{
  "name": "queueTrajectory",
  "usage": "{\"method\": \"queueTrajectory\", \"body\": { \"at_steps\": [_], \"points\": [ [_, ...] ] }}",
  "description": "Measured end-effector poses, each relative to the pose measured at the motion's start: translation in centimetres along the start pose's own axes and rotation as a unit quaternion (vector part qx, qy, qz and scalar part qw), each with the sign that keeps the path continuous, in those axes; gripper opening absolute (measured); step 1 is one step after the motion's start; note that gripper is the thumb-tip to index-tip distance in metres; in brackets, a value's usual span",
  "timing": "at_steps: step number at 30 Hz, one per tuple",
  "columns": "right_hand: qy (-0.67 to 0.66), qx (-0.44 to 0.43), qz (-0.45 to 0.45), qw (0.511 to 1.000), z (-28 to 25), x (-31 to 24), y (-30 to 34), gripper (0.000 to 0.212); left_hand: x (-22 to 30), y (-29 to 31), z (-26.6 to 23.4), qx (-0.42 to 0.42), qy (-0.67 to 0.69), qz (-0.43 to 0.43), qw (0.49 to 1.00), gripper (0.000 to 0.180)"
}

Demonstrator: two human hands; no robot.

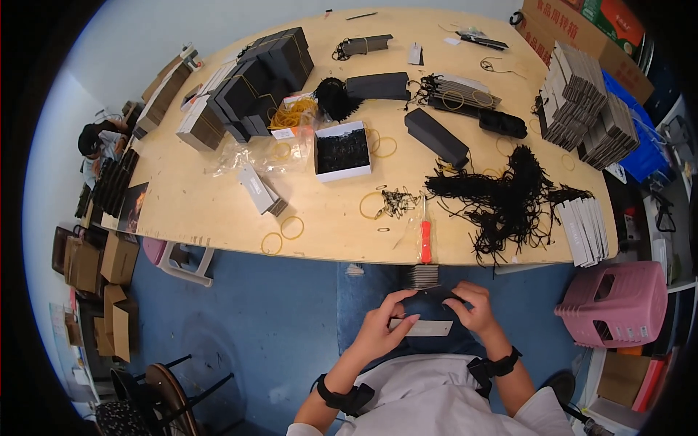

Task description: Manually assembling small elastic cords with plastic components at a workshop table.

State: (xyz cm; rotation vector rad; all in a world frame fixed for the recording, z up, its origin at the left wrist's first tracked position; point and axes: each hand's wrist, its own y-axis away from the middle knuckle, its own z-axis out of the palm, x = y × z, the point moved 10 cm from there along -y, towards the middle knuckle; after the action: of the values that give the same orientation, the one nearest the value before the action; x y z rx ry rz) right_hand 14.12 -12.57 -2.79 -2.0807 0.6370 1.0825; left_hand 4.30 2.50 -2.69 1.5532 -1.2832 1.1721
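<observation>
Above my lap, just off the table's near edge, my left hand [385, 323] and my right hand [472, 309] face each other, fingers closed. Both pinch a dark hang tag [435, 293] between them; its string, if any, is too small to make out. A light grey hang tag [430, 329] lies below it, close to my left thumb; whether the thumb touches it I cannot tell. Just beyond my fingers, a small stack of tags [424, 276] shows its edges. On the table past that lie a red-handled tool [426, 243] and a pile of safety pins [398, 203].
Black strings [509, 192] spread at the table's right, beside fanned light tags [583, 231]. An open white box [343, 151] holds black pieces. Dark tag bundles [254, 87] and rubber bands [293, 112] stand left. Pink stool [614, 304] at right; another person [102, 149] far left.
</observation>
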Motion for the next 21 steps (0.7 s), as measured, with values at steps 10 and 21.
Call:
{"method": "queueTrajectory", "body": {
  "at_steps": [10,21],
  "points": [
    [0.012,-0.046,0.018,0.999,0.6,1.4,-0.1,0.009,-3.6,2.4,-3.0,0.026,0.077,-0.004,0.997,0.013],
    [0.026,0.018,-0.016,0.999,1.3,0.5,-0.4,0.007,-4.7,4.2,-3.2,0.081,0.088,-0.033,0.992,0.008]
  ]
}}
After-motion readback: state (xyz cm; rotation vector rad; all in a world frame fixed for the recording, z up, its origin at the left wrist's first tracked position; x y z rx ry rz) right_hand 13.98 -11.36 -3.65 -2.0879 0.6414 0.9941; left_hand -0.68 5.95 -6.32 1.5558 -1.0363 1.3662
